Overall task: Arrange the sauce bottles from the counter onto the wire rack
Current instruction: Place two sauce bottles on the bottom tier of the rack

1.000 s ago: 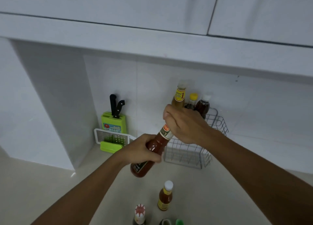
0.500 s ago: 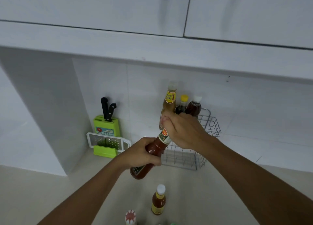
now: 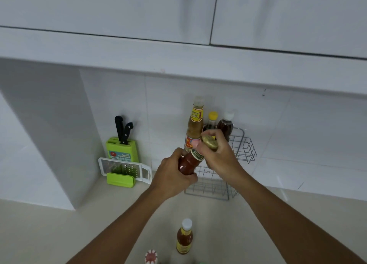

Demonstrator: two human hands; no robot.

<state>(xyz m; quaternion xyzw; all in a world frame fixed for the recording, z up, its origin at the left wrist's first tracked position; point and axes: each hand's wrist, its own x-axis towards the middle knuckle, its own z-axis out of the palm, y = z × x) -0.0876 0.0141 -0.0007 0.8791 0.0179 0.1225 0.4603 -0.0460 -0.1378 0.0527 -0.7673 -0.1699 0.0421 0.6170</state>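
Note:
Both my hands hold one red sauce bottle (image 3: 188, 163) with a gold cap, tilted, just in front of the wire rack (image 3: 241, 150). My left hand (image 3: 171, 176) wraps its body. My right hand (image 3: 219, 154) grips its neck and cap. In the rack stand a tall amber bottle (image 3: 195, 124), a dark bottle with a yellow cap (image 3: 212, 120) and a dark bottle with a white cap (image 3: 225, 124). On the counter near me stand an orange sauce bottle with a white cap (image 3: 184, 237) and a red-and-white capped bottle (image 3: 151, 256) at the bottom edge.
A green knife block (image 3: 122, 147) with two black-handled knives stands against the back wall on the left. A white grater with a green holder (image 3: 124, 171) leans in front of it. A white side panel (image 3: 45, 124) closes the left; cabinets (image 3: 178, 15) overhang above.
The red bottle has risen and moved closer to the rack. My right hand has shifted up onto its gold cap, which now shows. My view has dropped slightly toward the counter.

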